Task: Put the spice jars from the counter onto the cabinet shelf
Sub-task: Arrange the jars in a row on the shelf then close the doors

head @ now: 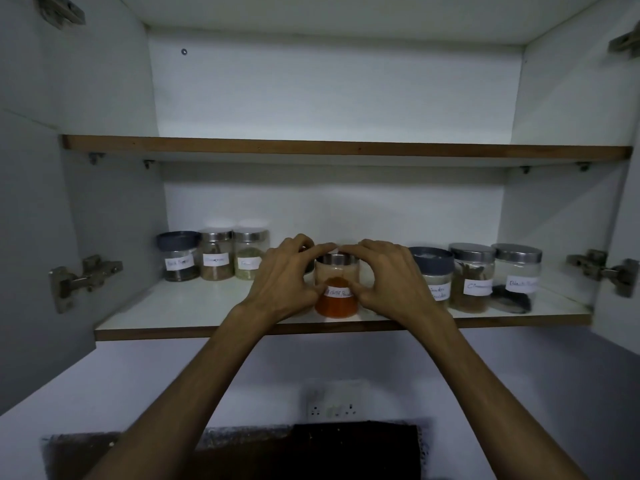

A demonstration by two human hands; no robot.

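White cabinet interior surrounds our work: the clear glass jar of orange-red powder with a steel lid (336, 289) stands upright near the front edge of the lower shelf (173, 323). We clasp it between our left hand (285, 278) and right hand (391, 278), fingers curled round. Neighbouring labelled jars stand far left (214, 259) and just right (433, 275), leaving a gap behind.

Clear jar (336, 292) — shiny metal lid (336, 258).

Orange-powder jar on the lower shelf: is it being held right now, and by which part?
Yes. Both hands hold the orange-powder jar: left hand and right hand wrap its sides, fingertips reaching the metal lid. It stands on the lower shelf.
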